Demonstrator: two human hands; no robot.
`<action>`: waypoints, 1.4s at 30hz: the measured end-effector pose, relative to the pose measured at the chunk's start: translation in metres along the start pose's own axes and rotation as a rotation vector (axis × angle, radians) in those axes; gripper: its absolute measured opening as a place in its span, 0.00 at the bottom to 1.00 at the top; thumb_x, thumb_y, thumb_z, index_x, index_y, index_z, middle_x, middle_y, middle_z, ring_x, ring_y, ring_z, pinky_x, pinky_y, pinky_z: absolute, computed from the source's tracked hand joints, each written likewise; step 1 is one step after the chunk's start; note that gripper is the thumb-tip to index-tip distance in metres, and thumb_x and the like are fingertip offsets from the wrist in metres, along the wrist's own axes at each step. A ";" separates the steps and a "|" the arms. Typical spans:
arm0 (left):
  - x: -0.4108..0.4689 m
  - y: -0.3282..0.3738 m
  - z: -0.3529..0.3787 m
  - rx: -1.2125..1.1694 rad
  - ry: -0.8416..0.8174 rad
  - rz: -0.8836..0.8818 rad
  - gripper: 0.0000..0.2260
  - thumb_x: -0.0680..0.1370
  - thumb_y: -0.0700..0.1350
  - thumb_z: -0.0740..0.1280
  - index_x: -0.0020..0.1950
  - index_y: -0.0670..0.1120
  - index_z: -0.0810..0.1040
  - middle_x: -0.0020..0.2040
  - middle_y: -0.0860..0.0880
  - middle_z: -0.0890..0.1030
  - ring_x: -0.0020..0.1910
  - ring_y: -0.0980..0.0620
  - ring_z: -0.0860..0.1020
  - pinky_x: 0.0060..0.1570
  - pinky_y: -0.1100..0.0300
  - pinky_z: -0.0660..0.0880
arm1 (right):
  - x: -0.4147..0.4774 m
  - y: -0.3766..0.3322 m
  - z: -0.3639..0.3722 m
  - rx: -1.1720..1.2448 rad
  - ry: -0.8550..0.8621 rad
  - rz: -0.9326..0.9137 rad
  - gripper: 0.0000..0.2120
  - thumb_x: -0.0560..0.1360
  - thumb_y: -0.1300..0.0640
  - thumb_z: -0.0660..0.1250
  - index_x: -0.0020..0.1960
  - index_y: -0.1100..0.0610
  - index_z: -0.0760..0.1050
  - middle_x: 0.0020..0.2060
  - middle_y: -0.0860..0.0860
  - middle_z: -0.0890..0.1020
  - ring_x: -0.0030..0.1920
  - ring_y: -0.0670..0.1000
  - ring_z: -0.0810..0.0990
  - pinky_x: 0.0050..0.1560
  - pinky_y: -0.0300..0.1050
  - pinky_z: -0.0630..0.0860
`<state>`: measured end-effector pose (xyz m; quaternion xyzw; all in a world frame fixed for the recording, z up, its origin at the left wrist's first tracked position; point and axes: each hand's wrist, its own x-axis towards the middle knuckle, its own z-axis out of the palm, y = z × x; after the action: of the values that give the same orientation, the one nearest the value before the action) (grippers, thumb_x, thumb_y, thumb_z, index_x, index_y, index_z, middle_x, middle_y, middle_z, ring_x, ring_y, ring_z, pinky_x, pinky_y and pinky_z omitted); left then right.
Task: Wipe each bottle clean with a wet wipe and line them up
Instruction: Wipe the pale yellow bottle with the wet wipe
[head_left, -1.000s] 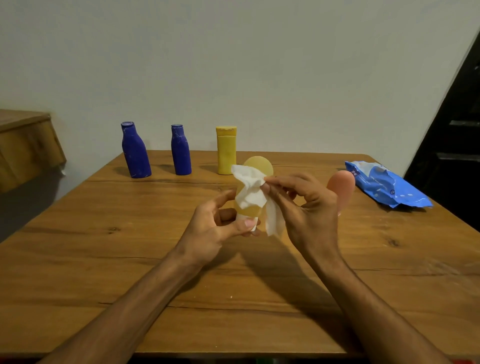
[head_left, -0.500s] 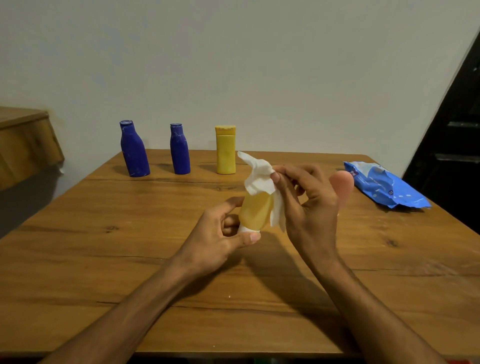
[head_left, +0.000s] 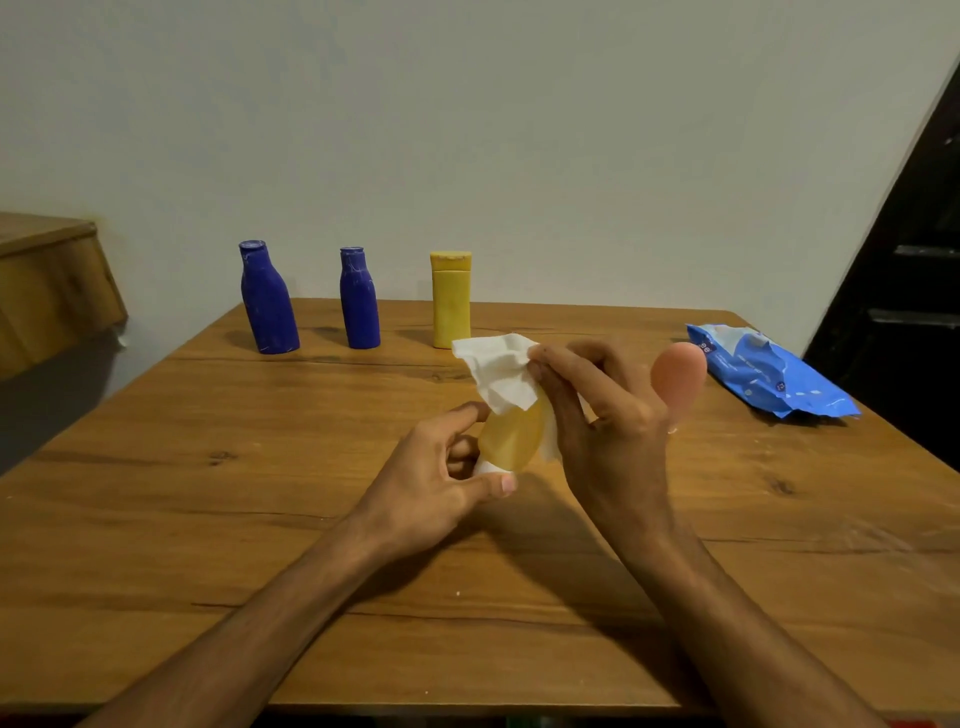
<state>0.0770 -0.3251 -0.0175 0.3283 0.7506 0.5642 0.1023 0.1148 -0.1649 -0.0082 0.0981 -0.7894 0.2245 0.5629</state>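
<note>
Two bare arms show in the head view, each ending in a bare hand. The left grip (head_left: 441, 478) is a hand with slim, long fingers and a short, trimmed thumbnail (head_left: 508, 485) that looks pale at its tip. Behind this grip the left forearm (head_left: 249, 639) is lean and uncovered along all its visible length, narrowest at the wrist just behind the grip. The right grip (head_left: 608, 415) is likewise a bare hand, its back marked by knuckle ridges, its fingers long and slender. Behind it the right forearm (head_left: 737, 623) is uncovered too, lean, and widens from the wrist away from the grip.
</note>
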 end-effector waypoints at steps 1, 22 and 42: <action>0.000 0.000 0.000 -0.006 0.002 -0.006 0.23 0.73 0.40 0.74 0.62 0.59 0.72 0.60 0.55 0.81 0.59 0.58 0.79 0.63 0.51 0.76 | 0.000 -0.002 0.000 -0.021 -0.003 -0.019 0.10 0.77 0.58 0.65 0.53 0.62 0.82 0.45 0.56 0.80 0.44 0.53 0.77 0.38 0.53 0.76; 0.001 0.001 0.003 -0.086 0.039 -0.003 0.18 0.74 0.37 0.73 0.58 0.55 0.76 0.50 0.57 0.85 0.51 0.61 0.82 0.46 0.69 0.77 | 0.003 -0.002 0.001 -0.149 0.025 -0.044 0.10 0.76 0.54 0.67 0.50 0.58 0.83 0.44 0.52 0.82 0.44 0.49 0.78 0.45 0.51 0.67; 0.002 0.007 -0.005 -0.405 0.141 -0.052 0.16 0.75 0.30 0.66 0.48 0.53 0.74 0.36 0.58 0.85 0.36 0.54 0.84 0.39 0.61 0.81 | -0.006 -0.006 0.008 -0.034 -0.235 -0.084 0.15 0.74 0.49 0.63 0.50 0.57 0.83 0.45 0.52 0.82 0.46 0.52 0.79 0.47 0.41 0.63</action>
<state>0.0754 -0.3263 -0.0093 0.2412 0.6355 0.7222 0.1280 0.1121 -0.1743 -0.0142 0.1470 -0.8488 0.1740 0.4770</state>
